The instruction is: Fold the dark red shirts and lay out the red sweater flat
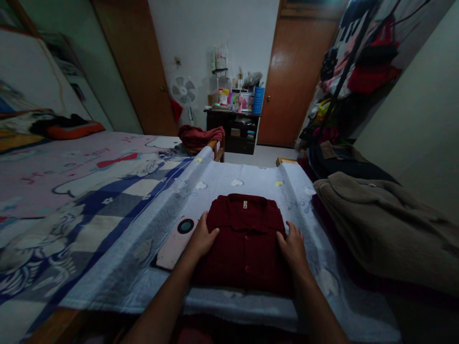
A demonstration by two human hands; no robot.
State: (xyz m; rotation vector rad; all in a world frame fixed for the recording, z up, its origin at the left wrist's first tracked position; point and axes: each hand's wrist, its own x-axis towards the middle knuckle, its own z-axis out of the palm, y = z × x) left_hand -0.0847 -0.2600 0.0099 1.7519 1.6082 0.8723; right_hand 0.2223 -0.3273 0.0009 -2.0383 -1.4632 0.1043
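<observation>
One maroon shirt (247,251), between fingers (213,233), seemingly touching

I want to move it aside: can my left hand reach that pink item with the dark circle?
Probably yes: your left hand is at the left side of the folded maroon garment, beside the pink item, with nothing visible between them.

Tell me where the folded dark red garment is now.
In the head view, the garment lies at lower centre on the blue cloth, between the left hand and right hand.
</observation>
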